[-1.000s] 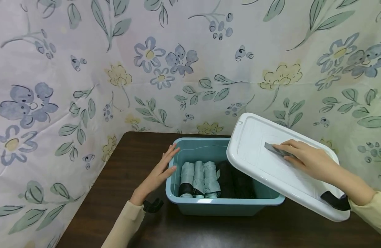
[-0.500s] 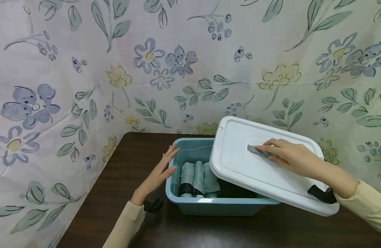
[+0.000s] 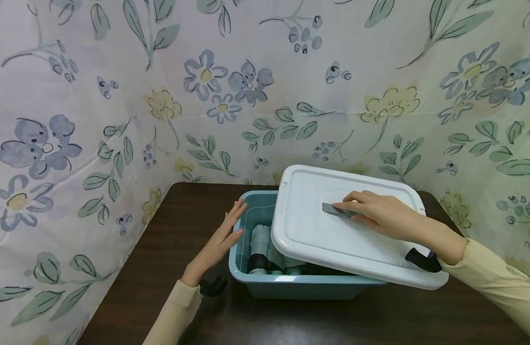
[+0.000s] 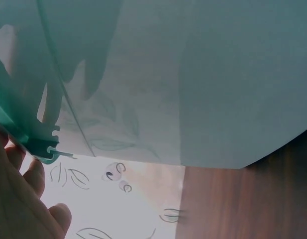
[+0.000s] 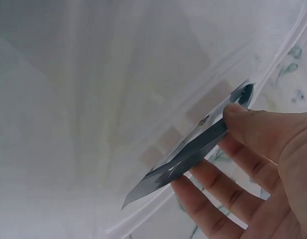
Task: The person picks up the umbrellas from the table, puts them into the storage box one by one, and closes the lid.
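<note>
My right hand (image 3: 379, 213) pinches the grey handle strip (image 3: 330, 209) in the middle of a white plastic lid (image 3: 308, 235), thumb on one side and fingers on the other, as the right wrist view shows. Tilted down to the right, the lid overlaps most of a teal storage bin (image 3: 299, 289) and juts past its right end. Light blue rolled bundles (image 3: 259, 239), one with a dark band, stand in the uncovered left part; the rest of the contents is hidden. My left hand (image 3: 217, 242) touches the bin's left rim with spread, fairly straight fingers; its fingertips (image 4: 36, 174) reach the rim in the left wrist view.
The bin stands on a dark brown wooden table (image 3: 161, 287). Behind it and along the left hangs a pale floral cloth (image 3: 247, 139). Both wrists wear a black strap (image 3: 422, 260).
My right hand has carried the lid leftward and a little down, so it covers more of the bin and its dark contents. My left hand stays at the left rim.
</note>
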`<state>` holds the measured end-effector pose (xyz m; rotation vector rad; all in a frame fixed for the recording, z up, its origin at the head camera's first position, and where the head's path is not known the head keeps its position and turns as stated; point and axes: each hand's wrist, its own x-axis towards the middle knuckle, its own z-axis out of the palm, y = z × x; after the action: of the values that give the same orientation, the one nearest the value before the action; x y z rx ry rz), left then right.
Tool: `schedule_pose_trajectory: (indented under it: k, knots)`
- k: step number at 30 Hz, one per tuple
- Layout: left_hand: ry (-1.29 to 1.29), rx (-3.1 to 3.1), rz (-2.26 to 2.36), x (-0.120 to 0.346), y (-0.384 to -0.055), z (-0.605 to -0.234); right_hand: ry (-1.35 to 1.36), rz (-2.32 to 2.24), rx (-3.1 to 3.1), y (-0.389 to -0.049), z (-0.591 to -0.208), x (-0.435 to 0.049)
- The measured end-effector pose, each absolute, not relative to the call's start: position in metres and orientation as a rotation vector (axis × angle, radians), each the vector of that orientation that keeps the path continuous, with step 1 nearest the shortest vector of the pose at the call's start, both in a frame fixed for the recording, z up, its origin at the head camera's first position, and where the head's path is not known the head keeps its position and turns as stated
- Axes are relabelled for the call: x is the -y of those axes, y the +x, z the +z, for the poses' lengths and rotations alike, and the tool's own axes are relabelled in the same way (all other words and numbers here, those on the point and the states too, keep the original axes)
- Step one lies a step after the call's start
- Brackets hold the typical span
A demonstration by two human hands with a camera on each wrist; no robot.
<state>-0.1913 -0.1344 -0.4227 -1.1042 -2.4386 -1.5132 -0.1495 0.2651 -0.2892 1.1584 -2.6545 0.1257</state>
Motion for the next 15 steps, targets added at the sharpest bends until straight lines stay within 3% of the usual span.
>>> schedule_pose_trajectory:
  k: [15]
  knots:
    - [-1.018,2.447,-1.612,0.132,-0.187,-0.425,1.226,0.076,2.694,-0.159,-0.286,-0.225]
